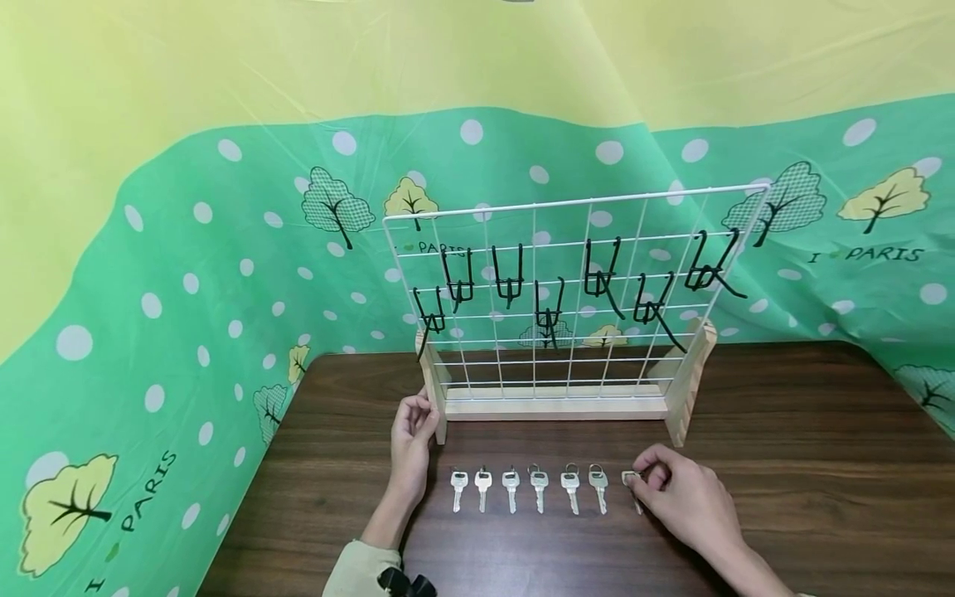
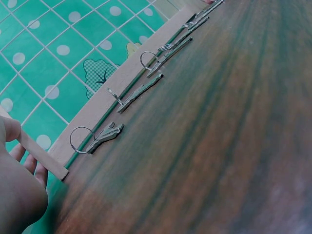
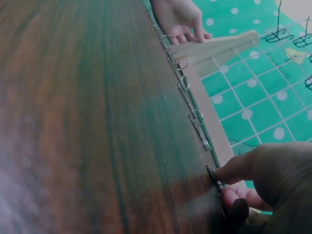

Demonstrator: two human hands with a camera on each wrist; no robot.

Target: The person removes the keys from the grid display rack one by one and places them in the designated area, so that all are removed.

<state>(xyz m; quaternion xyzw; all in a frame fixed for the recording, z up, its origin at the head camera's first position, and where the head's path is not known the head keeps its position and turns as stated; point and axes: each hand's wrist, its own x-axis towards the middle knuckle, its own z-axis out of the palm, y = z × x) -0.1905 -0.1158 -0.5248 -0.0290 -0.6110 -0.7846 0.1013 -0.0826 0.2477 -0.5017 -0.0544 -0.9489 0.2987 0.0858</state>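
My right hand [image 1: 690,497] pinches the rightmost key [image 1: 631,478] between thumb and fingers, low over the table; its fingers hide part of the key. Close up in the right wrist view, the thumb lies along that same key [image 3: 211,176]. To its left several silver keys [image 1: 539,481] with small rings lie in a row, blades toward me. My left hand [image 1: 411,444] holds the left wooden leg [image 1: 435,390] of a white wire grid rack [image 1: 533,390], thumb in front and fingers behind, as the left wrist view shows. Several black hooks [image 1: 548,311] hang on the grid.
Behind the key row runs the rack's wooden base bar [image 1: 555,409], with the right wooden leg [image 1: 690,390] beyond my right hand. All stands on a dark wooden table [image 1: 806,464]. A green and yellow patterned cloth [image 1: 246,207] closes off the back and left.
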